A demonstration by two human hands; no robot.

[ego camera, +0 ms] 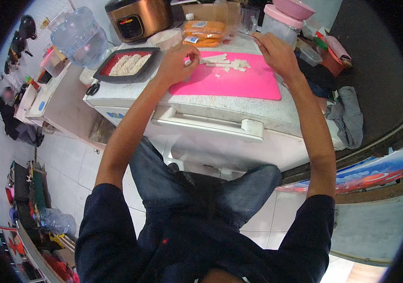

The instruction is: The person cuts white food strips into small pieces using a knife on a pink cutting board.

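Note:
A pink cutting board (229, 85) lies on the white top of a chest freezer, with pale food strips (219, 59) and small chopped bits (238, 66) at its upper part. Over the board's left edge is my left hand (180, 63), its fingers curled near the ends of the strips; whether it pinches anything is unclear. My right hand (275, 53) is raised beyond the board's upper right corner, closed on a thin utensil, apparently a knife (245, 34), its far part blurred. A dark-rimmed tray (141, 73) with chopped pale pieces (127, 65) sits left of my left hand.
Behind the board lie plastic packs of orange food (205, 32). A copper-coloured rice cooker (139, 19) and a large water bottle (79, 37) stand back left. Black scissors (93, 88) rest by the tray. Pink-lidded tub (281, 24) and grey cloth (348, 116) are right. Another person (14, 116) sits far left.

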